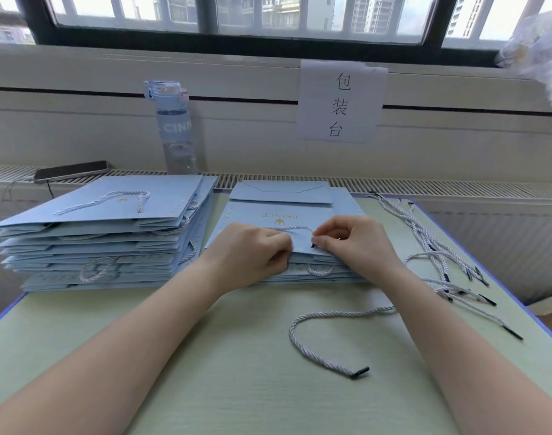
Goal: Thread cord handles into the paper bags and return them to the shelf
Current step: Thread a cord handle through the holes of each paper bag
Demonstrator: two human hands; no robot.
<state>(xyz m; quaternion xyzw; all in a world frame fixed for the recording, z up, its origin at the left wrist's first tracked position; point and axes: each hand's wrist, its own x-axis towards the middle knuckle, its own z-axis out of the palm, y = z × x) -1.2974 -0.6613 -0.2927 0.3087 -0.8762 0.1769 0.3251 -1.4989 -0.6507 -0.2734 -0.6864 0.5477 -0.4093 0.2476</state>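
Blue bag (268, 211) sat gripped by the left hand (252, 249); the right hand (350, 243) pinched the cord tip (313, 245), best fed straight in.

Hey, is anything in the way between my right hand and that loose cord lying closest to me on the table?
Nothing visible. The loose cord lies on bare table, nearer you than the right hand, beside that forearm. That hand now pinches a cord tip at the top bag.

Packing workstation, prob. small workshop: paper sign (340, 102) on wall reads 包装台 (packing table); flat blue paper bags (111, 208) stacked & loose cord handles (425, 235) on desk (237, 372).
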